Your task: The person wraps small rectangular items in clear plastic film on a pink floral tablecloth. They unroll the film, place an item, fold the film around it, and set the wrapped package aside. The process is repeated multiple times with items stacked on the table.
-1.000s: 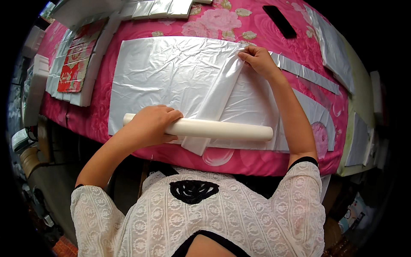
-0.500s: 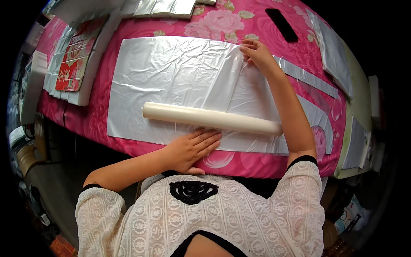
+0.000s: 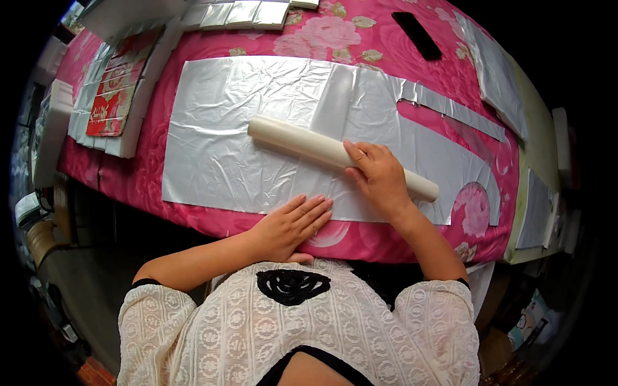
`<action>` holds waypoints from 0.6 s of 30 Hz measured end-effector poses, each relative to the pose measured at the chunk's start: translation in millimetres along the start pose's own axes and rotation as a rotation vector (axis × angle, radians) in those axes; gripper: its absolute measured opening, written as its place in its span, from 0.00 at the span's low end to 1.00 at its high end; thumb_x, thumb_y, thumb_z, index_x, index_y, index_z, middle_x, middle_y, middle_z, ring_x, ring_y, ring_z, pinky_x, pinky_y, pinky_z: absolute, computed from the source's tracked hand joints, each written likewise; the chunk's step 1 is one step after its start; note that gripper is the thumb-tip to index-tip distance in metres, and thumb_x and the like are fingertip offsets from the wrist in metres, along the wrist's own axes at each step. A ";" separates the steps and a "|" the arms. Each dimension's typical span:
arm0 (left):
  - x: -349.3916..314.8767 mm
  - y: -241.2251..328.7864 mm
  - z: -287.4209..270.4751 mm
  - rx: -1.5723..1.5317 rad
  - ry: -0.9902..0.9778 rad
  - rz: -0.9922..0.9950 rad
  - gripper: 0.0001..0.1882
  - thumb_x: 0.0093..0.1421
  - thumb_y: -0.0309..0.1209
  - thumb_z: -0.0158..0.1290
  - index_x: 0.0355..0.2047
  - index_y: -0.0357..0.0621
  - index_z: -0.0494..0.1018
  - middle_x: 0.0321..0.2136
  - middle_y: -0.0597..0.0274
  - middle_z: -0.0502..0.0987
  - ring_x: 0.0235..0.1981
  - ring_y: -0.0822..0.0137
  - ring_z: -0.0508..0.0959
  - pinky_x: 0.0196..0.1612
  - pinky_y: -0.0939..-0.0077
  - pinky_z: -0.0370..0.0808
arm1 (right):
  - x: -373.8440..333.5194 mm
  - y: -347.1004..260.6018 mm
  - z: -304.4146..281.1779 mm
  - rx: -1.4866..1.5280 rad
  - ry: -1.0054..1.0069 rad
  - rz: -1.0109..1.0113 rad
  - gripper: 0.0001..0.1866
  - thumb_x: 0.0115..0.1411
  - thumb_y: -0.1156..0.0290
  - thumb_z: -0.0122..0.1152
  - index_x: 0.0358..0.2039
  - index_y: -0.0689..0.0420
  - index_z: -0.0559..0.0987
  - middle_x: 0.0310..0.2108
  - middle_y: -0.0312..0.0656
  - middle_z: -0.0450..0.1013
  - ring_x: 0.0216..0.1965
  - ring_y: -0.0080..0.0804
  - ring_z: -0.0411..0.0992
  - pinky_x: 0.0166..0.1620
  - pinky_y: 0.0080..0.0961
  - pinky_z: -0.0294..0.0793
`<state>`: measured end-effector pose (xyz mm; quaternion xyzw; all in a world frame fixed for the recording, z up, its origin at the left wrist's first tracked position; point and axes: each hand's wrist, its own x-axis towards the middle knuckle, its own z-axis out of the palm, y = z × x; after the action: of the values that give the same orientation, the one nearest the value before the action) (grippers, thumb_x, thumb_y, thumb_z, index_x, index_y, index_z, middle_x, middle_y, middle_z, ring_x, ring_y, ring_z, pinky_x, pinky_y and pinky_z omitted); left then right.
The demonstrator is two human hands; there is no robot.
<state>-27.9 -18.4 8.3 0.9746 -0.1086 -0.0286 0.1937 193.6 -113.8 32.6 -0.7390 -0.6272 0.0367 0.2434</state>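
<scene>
One white roller lying aslant on one creased silvery plastic sheet, caught under one right hand: fingers curled over the far side, thumb closing from the near side, long stretch out to the left, short end poking past to the right. And down here, one left hand, palm down along the sheet's near edge, four fingers flat and almost together, thumb spread away, tips near the roller but apart from it. Open film left of the roller, out to the straight left edge; two strips at the right end. Pink floral tablecloth beyond the edges, with one black phone on the far side.
</scene>
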 end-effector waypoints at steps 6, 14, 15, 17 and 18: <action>2.7 -20.7 -11.7 -0.138 0.050 0.105 0.46 0.54 0.59 0.43 0.61 0.33 0.50 0.64 0.47 0.48 0.66 0.55 0.47 0.65 0.58 0.43 | 2.9 103.0 -35.4 -0.238 0.234 0.423 0.23 0.54 0.68 0.58 0.52 0.51 0.72 0.42 0.40 0.72 0.42 0.41 0.68 0.45 0.32 0.68; 4.5 2.1 4.9 0.056 0.020 -0.046 0.46 0.54 0.60 0.42 0.60 0.34 0.53 0.63 0.47 0.51 0.64 0.53 0.51 0.64 0.55 0.44 | -12.3 3.5 -12.8 0.075 -0.056 -0.093 0.26 0.44 0.77 0.64 0.48 0.54 0.74 0.44 0.41 0.72 0.45 0.40 0.68 0.50 0.34 0.66; 4.0 8.8 8.7 0.046 0.035 -0.055 0.45 0.54 0.60 0.42 0.60 0.34 0.54 0.62 0.47 0.52 0.64 0.53 0.51 0.64 0.54 0.44 | -9.5 -4.5 -6.9 0.068 -0.049 -0.133 0.26 0.44 0.77 0.64 0.48 0.54 0.74 0.43 0.41 0.72 0.45 0.40 0.68 0.49 0.34 0.66; 3.9 18.5 13.5 0.050 0.043 -0.090 0.45 0.54 0.60 0.42 0.60 0.34 0.54 0.62 0.47 0.52 0.64 0.53 0.51 0.64 0.54 0.44 | -2.2 -9.5 -0.1 0.061 -0.034 -0.178 0.26 0.44 0.76 0.64 0.48 0.53 0.74 0.43 0.40 0.72 0.44 0.39 0.69 0.49 0.35 0.65; 3.8 21.6 15.3 0.052 0.047 -0.110 0.45 0.54 0.60 0.42 0.60 0.34 0.54 0.62 0.47 0.52 0.64 0.53 0.51 0.64 0.54 0.44 | 9.7 -4.7 3.2 0.063 -0.026 -0.184 0.26 0.44 0.76 0.64 0.48 0.53 0.74 0.43 0.40 0.73 0.44 0.39 0.69 0.49 0.35 0.65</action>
<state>-30.0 -44.5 2.4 0.9842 -0.0512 -0.0132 0.1688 190.3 -103.2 34.2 -0.6697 -0.6941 0.0436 0.2605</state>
